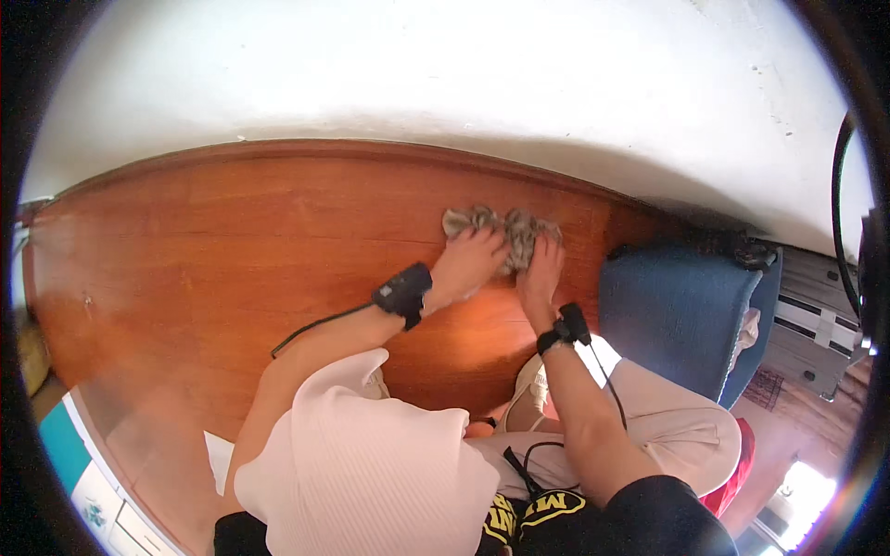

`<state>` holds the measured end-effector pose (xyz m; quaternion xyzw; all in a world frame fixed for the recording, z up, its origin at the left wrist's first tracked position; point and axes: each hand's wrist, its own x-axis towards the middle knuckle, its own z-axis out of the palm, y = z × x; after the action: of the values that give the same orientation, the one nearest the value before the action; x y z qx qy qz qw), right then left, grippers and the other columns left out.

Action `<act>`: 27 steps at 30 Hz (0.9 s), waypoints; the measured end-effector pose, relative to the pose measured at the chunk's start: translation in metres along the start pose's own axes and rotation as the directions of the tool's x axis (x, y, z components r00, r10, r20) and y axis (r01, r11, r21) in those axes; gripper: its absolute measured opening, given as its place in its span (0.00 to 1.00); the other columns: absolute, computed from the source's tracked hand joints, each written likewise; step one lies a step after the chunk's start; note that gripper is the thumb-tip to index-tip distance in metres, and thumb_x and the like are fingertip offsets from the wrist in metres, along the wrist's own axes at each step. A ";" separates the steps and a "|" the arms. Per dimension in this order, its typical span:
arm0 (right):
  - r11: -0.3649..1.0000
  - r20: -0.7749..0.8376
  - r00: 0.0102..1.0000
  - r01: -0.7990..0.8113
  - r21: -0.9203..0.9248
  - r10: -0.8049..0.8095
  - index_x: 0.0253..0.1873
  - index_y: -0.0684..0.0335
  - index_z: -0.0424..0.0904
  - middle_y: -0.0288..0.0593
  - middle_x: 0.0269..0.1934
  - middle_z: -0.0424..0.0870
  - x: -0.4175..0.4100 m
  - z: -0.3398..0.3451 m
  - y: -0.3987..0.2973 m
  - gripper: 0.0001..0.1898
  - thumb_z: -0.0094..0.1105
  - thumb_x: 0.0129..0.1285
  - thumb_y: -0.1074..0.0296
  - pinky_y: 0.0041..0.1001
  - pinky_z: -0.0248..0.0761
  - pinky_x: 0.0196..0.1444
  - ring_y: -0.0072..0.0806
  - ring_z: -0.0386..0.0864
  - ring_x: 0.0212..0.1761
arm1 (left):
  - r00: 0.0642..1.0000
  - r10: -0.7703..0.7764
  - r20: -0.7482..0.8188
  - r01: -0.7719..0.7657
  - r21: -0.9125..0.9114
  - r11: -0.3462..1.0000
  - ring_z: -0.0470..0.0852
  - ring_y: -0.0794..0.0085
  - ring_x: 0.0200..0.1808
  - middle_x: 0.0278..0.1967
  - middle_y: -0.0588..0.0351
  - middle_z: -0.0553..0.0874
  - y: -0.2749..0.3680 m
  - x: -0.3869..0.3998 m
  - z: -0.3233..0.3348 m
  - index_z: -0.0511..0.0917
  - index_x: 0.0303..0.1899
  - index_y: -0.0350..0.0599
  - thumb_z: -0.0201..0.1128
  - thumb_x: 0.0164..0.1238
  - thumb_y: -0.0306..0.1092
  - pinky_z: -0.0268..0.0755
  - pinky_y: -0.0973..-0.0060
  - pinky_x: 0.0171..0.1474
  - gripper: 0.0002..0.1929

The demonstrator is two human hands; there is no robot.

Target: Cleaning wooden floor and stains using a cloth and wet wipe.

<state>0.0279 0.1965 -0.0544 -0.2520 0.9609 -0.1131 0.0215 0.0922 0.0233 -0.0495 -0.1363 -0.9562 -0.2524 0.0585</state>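
Observation:
My left hand [474, 257] presses with bent fingers on the left part of a bunched, mottled grey-brown cloth [518, 233]. On the cloth's right side, my right hand [542, 272] grips it from above. The cloth lies crumpled on the reddish-brown wooden floor [313, 229], a short way from the wall. Both palms are hidden, as is the underside of the cloth. Each wrist wears a black strapped device with a cable: one device [405, 295] on the left, another [567, 328] on the right.
A white wall [417, 69] rises beyond a wooden baseboard [334, 147]. At the right stands a blue fabric-like bin [667, 313] with something pale inside. A pale pink ribbed cloth [375, 472] covers part of my lap. Beige shoes [528, 393] rest on the floor near my legs.

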 end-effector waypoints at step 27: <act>0.834 0.133 0.824 0.537 0.127 -0.551 0.64 0.69 0.63 0.55 0.63 0.65 0.036 0.025 -0.182 0.33 0.58 0.49 0.77 0.46 0.58 0.64 0.52 0.64 0.61 | 0.802 -0.527 -0.282 0.547 -0.008 0.837 0.68 0.51 0.63 0.61 0.43 0.70 -0.077 -0.170 -0.083 0.71 0.58 0.45 0.57 0.56 0.27 0.63 0.59 0.63 0.24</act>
<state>0.0862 0.0196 -0.0371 -0.5225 0.8384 -0.1339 0.0778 0.2353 -0.1222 -0.0441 0.1780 -0.9468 -0.2396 0.1206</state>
